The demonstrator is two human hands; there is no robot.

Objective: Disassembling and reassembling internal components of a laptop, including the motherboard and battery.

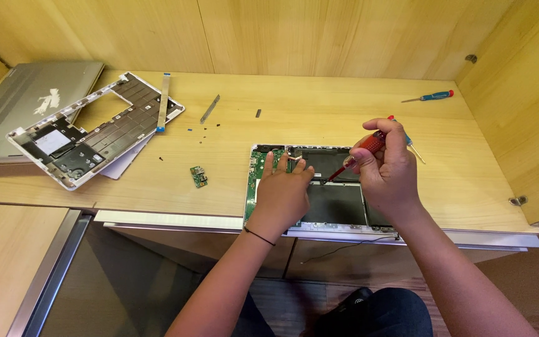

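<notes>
The opened laptop base (338,200) lies at the desk's near edge. Left of it sits a small circuit board (199,176), farther left the keyboard frame (95,134), seemingly overlapping a closed laptop (26,103). Behind-right lies a screwdriver (430,97).

Pale wood with a smooth, faintly glossy grain makes the desk (319,118) and the panels (282,31) at the top of the frame. At upper left the grey laptop lid (26,100) looks like matt metal. The screwdriver (363,151) at centre right has a glossy red plastic handle and a thin metal shaft; the small circuit board (199,176) is green and matt
</notes>
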